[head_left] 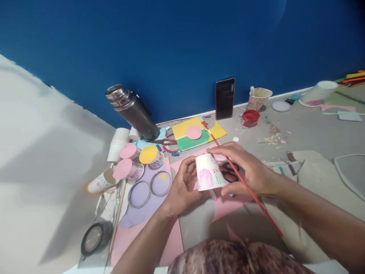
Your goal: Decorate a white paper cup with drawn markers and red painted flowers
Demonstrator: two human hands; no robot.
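Left hand point(184, 182) low centre, palm turned right, fingers curled in grip, forearm running up from bottom edge. Right hand point(251, 169) palm down, fingers pinched, forearm entering from lower right.

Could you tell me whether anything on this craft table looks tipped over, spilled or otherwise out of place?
Yes. A decorated paper cup lies on its side at the left, near the purple sheet. Small paper scraps are strewn right of the open red paint pot. The steel flask only appears tilted.
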